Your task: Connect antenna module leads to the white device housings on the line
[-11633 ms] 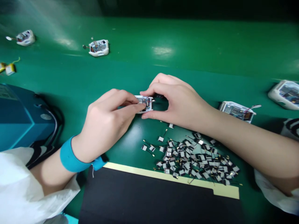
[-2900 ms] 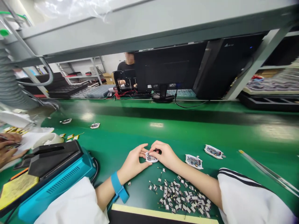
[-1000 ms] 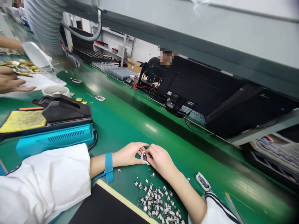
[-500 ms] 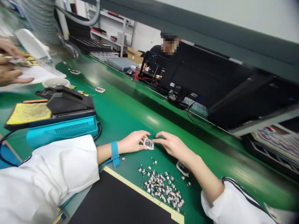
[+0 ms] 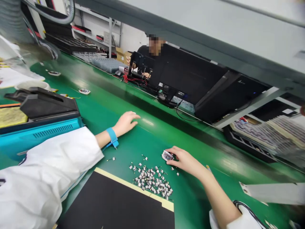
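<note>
My right hand (image 5: 182, 159) grips a small white-edged device (image 5: 167, 156) between thumb and fingers, just beyond a pile of small white parts with short leads (image 5: 152, 179). Farther forward and to the left, my left hand (image 5: 126, 122) is stretched over the green mat (image 5: 114, 109), thumb and fingers apart, a blue strap (image 5: 112, 137) round its wrist. A tiny pale edge shows behind its fingers; what it belongs to is hidden. One loose part (image 5: 113, 158) lies near the left sleeve.
A black sheet (image 5: 119, 203) with a pale yellow border lies at the front. At left stands a teal unit (image 5: 47, 135) under a black holder. Monitors (image 5: 186, 79) and a person (image 5: 143, 54) are beyond the mat; trays (image 5: 257, 140) stand at right.
The view has turned right. My left hand has moved forward, away from my right hand, and the device it held no longer shows clearly. My right hand has come back and gripped the device near its forearm.
</note>
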Available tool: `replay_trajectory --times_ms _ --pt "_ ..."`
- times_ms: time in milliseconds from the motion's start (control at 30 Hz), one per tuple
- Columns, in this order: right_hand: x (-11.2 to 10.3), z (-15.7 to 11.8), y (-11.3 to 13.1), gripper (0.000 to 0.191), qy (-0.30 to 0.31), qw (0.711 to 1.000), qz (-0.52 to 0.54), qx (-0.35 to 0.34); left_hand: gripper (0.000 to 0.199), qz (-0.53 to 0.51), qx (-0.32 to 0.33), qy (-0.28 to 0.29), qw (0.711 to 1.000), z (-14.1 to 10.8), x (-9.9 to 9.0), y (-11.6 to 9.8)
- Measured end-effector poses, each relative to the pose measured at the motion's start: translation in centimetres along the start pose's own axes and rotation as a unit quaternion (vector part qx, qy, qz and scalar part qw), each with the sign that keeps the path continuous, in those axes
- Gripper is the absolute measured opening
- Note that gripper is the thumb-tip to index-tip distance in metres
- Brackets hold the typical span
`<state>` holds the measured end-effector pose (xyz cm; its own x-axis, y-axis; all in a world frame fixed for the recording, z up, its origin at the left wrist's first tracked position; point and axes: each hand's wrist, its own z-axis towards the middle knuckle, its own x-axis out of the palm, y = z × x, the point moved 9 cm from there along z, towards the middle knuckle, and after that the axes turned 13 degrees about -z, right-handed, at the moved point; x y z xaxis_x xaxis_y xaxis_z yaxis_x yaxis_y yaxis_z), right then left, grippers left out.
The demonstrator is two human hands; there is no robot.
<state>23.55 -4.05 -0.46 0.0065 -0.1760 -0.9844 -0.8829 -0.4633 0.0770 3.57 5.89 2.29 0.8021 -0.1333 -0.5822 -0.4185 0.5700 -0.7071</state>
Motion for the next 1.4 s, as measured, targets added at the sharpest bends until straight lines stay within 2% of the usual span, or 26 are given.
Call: replay_trajectory --times_ms 67,133,200,267,367,433,533,600,667,733,800,867,933,1000,1067,1133,1233,1333,1400 --pt "-0.2 1.6 0.9 0.039 -0.023 0.999 0.011 -0.02 0.023 -0.021 0.076 0.127 0.989 -1.9 2.8 -4.2" --pt "-0.2 3.5 2.0 0.041 -0.039 0.998 0.022 -0.038 0.029 -0.039 0.144 0.231 0.962 -4.2 5.2 -7.6" --pt "-0.1 5.2 3.4 0.042 -0.054 0.996 0.035 -0.056 0.034 -0.047 0.185 0.294 0.936 -6.1 7.0 -9.4" --pt "0.2 6.5 4.6 0.042 -0.064 0.994 0.046 -0.07 0.032 -0.045 0.199 0.325 0.923 -7.0 8.2 -9.9" --pt "0.7 7.6 5.2 0.041 -0.081 0.992 0.062 -0.07 0.025 -0.032 0.18 0.321 0.929 -7.0 8.5 -9.0" --pt "0.6 7.5 4.8 0.046 -0.1 0.991 0.072 -0.057 0.022 -0.026 0.149 0.292 0.944 -6.4 7.4 -7.9" --pt "-0.6 6.5 3.7 0.052 -0.146 0.986 0.079 -0.007 0.022 -0.02 0.079 0.204 0.975 -5.1 3.6 -5.6" --pt "-1.4 5.2 3.9 0.044 -0.172 0.982 0.079 0.014 0.021 -0.015 0.017 0.122 0.992 -4.7 0.2 -3.8" --pt "-1.7 3.6 6.1 0.034 -0.177 0.981 0.077 -0.028 0.022 -0.016 -0.039 0.049 0.998 -5.2 -2.5 -2.4" --pt "-1.4 1.9 9.3 0.035 -0.17 0.979 0.053 -0.097 0.022 -0.029 -0.074 0.016 0.997 -6.6 -3.5 -2.1" --pt "-0.5 0.3 12.3 0.041 -0.16 0.975 0.006 -0.154 0.019 -0.061 -0.085 0.041 0.994 -8.2 -2.4 -2.7" --pt "0.6 -0.6 14.3 0.043 -0.149 0.969 -0.04 -0.193 0.016 -0.094 -0.075 0.11 0.987 -9.9 -0.2 -3.9" --pt "1.5 -0.9 15.1 0.04 -0.141 0.964 -0.069 -0.213 0.016 -0.103 -0.061 0.173 0.978 -11.2 1.7 -4.5" --pt "2.1 -0.7 15.0 0.037 -0.138 0.962 -0.087 -0.221 0.018 -0.09 -0.056 0.201 0.974 -11.8 2.5 -4.1" --pt "2.4 -0.5 14.6 0.035 -0.14 0.959 -0.101 -0.224 0.018 -0.071 -0.065 0.197 0.976 -11.7 2.1 -3.0" --pt "2.4 -0.4 14.1 0.035 -0.145 0.957 -0.11 -0.225 0.018 -0.049 -0.077 0.169 0.981 -11.4 0.9 -2.2" --pt "1.8 -0.9 13.0 0.036 -0.156 0.957 -0.104 -0.222 0.016 -0.062 -0.061 0.156 0.984 -11.9 -0.7 -3.5" --pt "0.7 -2.1 10.3 0.039 -0.171 0.964 -0.06 -0.192 0.015 -0.161 -0.015 0.256 0.953 -14.5 0.5 -7.4" --pt "0.1 -3.0 6.9 0.045 -0.184 0.976 -0.018 -0.119 0.021 -0.213 -0.006 0.335 0.918 -16.7 2.2 -9.4"
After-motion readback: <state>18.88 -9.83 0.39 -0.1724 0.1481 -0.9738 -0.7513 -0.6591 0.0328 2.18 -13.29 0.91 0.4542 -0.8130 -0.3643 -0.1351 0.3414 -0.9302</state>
